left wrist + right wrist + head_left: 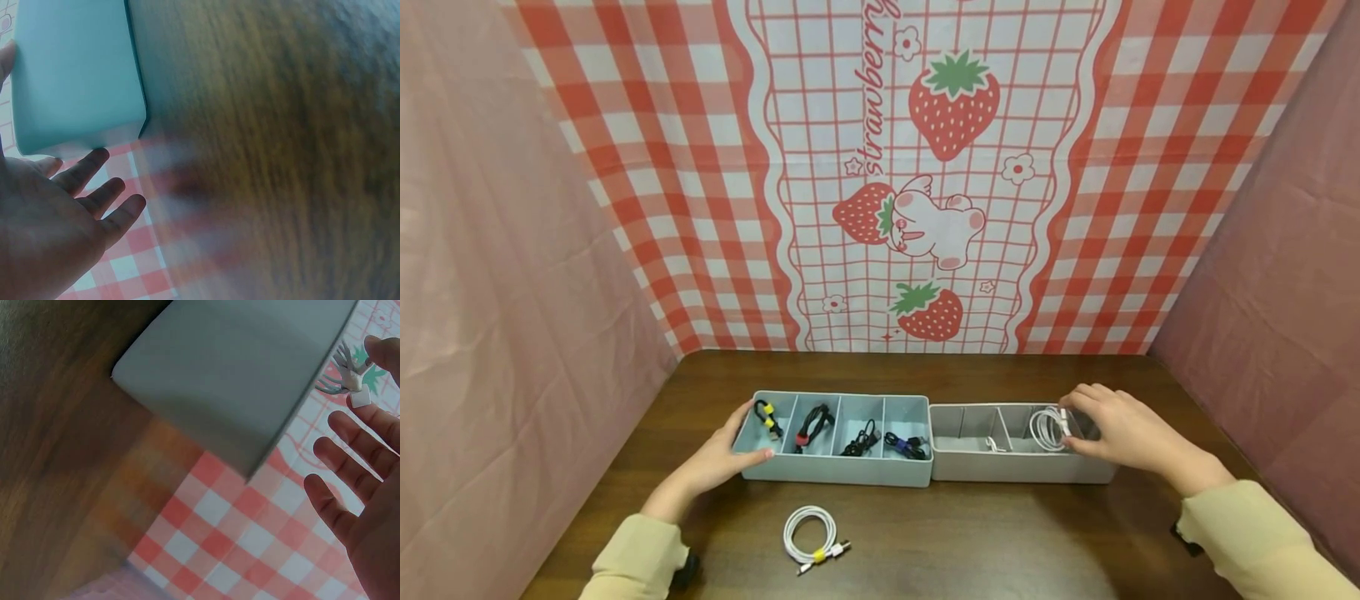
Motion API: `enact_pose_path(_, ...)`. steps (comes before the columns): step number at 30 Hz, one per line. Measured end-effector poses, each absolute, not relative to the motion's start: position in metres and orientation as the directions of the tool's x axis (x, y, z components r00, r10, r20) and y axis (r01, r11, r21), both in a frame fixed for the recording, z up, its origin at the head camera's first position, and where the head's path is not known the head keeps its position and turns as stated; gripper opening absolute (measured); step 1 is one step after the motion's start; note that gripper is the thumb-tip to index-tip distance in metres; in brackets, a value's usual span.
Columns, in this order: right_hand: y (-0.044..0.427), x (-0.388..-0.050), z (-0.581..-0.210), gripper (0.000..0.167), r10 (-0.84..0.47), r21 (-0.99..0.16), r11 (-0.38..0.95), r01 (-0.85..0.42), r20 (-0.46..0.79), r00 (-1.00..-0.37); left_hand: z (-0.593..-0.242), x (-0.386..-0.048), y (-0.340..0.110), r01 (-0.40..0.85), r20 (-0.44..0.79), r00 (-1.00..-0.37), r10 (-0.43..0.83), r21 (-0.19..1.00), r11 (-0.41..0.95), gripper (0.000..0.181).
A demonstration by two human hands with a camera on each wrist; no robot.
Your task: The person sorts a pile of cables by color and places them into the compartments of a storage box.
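My right hand (pixel 1116 425) pinches a coiled white cable (pixel 1047 428) between thumb and fingertips, over the right part of a grey divided box (pixel 1022 471). In the right wrist view, the cable's white plug (pixel 360 397) shows by the thumb and index fingertips; the other fingers are spread. My left hand (pixel 718 454) rests against the left end of a light blue divided box (pixel 842 472), its thumb at the front rim. Its fingers look extended at the box end in the left wrist view. Another coiled white cable (pixel 809 535) with a yellow tie lies on the table in front.
Black cables (pixel 814 427) with coloured ties fill the blue box's compartments. A small white item (pixel 994 445) sits inside the grey box. Both boxes stand end to end on the brown wooden table (pixel 970 542), before a checked strawberry cloth (pixel 940 167). Pink cloth (pixel 1270 300) hangs at both sides.
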State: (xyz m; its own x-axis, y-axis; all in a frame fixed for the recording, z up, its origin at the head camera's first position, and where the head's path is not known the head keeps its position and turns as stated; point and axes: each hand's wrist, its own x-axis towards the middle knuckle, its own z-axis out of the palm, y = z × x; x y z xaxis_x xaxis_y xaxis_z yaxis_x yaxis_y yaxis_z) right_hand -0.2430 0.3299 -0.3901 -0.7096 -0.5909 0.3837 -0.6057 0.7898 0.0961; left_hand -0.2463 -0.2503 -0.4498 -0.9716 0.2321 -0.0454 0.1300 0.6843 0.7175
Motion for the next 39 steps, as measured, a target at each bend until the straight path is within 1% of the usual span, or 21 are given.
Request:
enact_pose_path(6, 0.337, -0.247, -0.395, 0.043, -0.573, 0.06, 0.805, -0.59, 0.331, -0.749, -0.45, -0.247, -0.251, 0.126, -0.046, -0.972, 0.229, 0.721, 0.681, 0.098)
enact_pose_path(22, 0.343, -0.257, -0.408, 0.04, -0.566, 0.02, 0.81, -0.586, 0.284, -0.774, -0.447, -0.245, -0.25, 0.122, -0.058, -0.971, 0.231, 0.711, 0.693, 0.097)
enact_pose_path(25, 0.343, -0.259, -0.408, 0.041, -0.556, 0.0, 0.818, -0.575, 0.251, -0.792, -0.447, -0.244, -0.249, 0.117, -0.065, -0.971, 0.229, 0.71, 0.695, 0.097)
enact_pose_path(31, 0.343, -0.262, -0.405, 0.041, -0.534, -0.055, 0.836, -0.546, 0.143, -0.833, -0.447, -0.244, -0.249, 0.121, -0.057, -0.972, 0.23, 0.714, 0.69, 0.097)
enact_pose_path(34, 0.342, -0.264, -0.404, 0.042, -0.542, -0.07, 0.832, -0.551, 0.115, -0.833, -0.447, -0.244, -0.249, 0.125, -0.052, -0.972, 0.231, 0.715, 0.688, 0.097)
enact_pose_path(39, 0.342, -0.267, -0.404, 0.04, -0.552, -0.075, 0.825, -0.561, 0.109, -0.827, -0.447, -0.244, -0.249, 0.122, -0.053, -0.972, 0.229, 0.72, 0.683, 0.096)
